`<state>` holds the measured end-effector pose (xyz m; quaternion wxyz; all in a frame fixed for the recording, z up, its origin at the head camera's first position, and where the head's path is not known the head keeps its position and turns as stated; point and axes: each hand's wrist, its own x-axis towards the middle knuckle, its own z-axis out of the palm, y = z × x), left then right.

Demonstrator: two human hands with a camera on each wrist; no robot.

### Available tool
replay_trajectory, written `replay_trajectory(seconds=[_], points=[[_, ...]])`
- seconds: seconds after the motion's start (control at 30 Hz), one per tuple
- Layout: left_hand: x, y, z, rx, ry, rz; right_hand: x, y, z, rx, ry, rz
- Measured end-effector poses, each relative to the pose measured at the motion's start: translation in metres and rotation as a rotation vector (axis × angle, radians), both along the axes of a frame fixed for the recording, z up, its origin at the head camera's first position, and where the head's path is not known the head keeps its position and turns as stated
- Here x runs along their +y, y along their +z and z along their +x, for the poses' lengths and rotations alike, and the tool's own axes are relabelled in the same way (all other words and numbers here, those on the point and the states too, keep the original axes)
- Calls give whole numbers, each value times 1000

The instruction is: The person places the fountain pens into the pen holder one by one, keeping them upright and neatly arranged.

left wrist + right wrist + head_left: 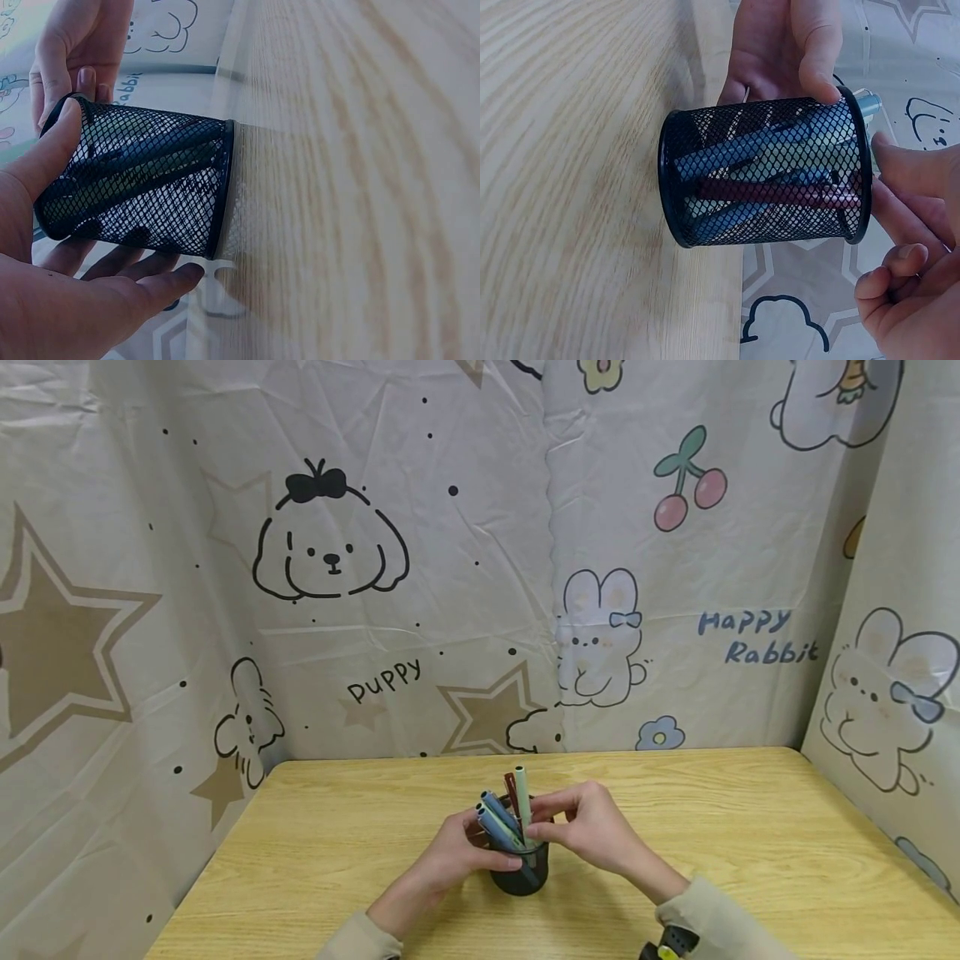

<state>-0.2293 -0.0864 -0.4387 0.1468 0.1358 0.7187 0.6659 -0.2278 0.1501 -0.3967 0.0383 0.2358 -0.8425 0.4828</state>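
A black mesh pen holder [521,882] stands upright on the wooden table with several pens in it. My left hand [453,855] grips its side, thumb across the front near the rim and fingers behind. At the rim my right hand [589,827] pinches a light green pen [522,789] between thumb and fingers; the pen's lower part is inside the holder. A dark red pen [512,787] rises just beside it. Several blue pens [497,817] lean toward the left. Through the mesh in the right wrist view, the dark red pen [780,193] lies among the others.
The wooden table [337,810] reaches back to a fabric backdrop [480,568] printed with a puppy, rabbits and stars. Similar cloth hangs at the left and right sides. Light sleeves [720,918] cover both forearms, and a dark wristband [678,938] shows at the right one.
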Motion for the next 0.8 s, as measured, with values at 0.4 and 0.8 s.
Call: replay_trajectory(seconds=[0.4,0.8], points=[[-1,2,0,-1,-2,-6,12,6,11,45,-81,-45],[-11,5,-2,29,-26,-21,50,5,20,28,-128,96]])
